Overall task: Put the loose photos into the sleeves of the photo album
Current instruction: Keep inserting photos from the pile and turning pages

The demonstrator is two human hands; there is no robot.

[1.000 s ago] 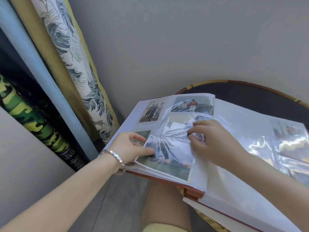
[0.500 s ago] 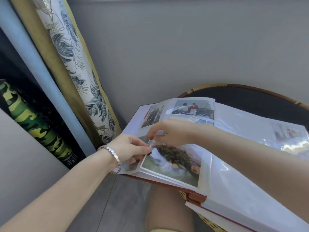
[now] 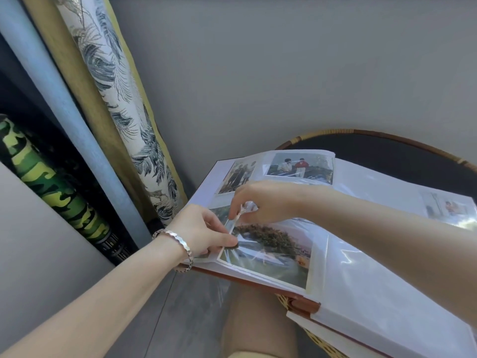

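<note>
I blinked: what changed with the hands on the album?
The right hand moved left from the middle of the sleeve to its open edge, which it now pinches. The left hand stayed pinching the tree photo by its left edge; the album kept its place.

The album (image 3: 382,301) has matt white paper pages under clear, glossy plastic. The sleeve (image 3: 333,257) at 4 o'clock is wrinkled and catches glare. The photo (image 3: 271,250) in it is glossy paper. The cover (image 3: 303,304) looks smooth and red-brown. At 9 o'clock from the photo, a bracelet (image 3: 178,241) shines like polished metal. The worktop (image 3: 335,132) has a woven cane rim. The curtain (image 3: 116,86) at 11 o'clock is matt printed cloth.
</note>
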